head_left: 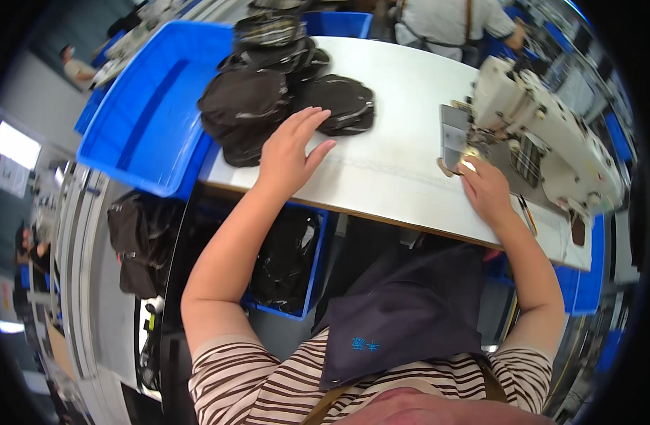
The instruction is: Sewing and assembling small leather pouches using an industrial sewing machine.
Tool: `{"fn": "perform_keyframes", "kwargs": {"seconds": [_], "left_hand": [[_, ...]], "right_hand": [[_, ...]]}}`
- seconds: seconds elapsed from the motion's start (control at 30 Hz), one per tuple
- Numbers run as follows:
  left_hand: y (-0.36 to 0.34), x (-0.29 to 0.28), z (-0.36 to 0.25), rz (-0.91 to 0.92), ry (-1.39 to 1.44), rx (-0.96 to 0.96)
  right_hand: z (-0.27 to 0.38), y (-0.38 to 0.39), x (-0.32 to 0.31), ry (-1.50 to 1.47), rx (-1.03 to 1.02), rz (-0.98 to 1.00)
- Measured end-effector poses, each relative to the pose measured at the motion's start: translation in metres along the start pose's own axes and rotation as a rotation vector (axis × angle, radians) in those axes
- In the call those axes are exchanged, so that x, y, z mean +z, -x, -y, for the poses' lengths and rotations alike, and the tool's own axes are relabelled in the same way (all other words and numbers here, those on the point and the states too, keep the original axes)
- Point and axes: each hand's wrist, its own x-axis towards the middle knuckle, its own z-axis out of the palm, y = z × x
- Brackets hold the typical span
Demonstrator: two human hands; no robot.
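Observation:
My left hand (pixel 291 154) hangs over the white table's front half, thumb and fingers apart, holding nothing. Just beyond its fingertips lies a flat, rounded black fabric piece (pixel 339 105) with shiny edges; whether they touch I cannot tell. Beside it, a pile of similar dark fabric pieces (pixel 245 106) reaches to the far side. My right hand (pixel 486 190) is at the white sewing machine (pixel 545 127), its fingers curled together by the lit needle area. What those fingers hold, if anything, is too small to make out.
A large blue bin (pixel 144 113) stands left of the white table (pixel 396 85). Under the table, another blue bin (pixel 314 273) holds black pieces. Dark fabric (pixel 146 241) hangs at the left. Pen-like tools (pixel 528 216) lie near my right wrist. A person (pixel 445 25) sits beyond the table.

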Motion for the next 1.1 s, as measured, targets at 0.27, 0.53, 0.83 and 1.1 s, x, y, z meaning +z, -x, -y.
{"fn": "perform_keyframes", "kwargs": {"seconds": [0.27,0.53,0.83,1.1], "left_hand": [[-0.040,0.092,0.039,0.032,-0.170,-0.183],[-0.057,0.072,0.018,-0.281,0.123,-0.311],[-0.004,0.101,-0.078,0.217,0.154,0.111],[-0.052,0.128,-0.073,0.070,0.021,0.077]], "right_hand": [[-0.079,0.046,-0.029,0.162,0.333,-0.108],[-0.148,0.060,-0.020,0.191,0.834,0.132],[-0.163,0.073,-0.016,0.142,0.886,0.011],[-0.028,0.065,-0.054,-0.112,0.538,-0.288]]}}
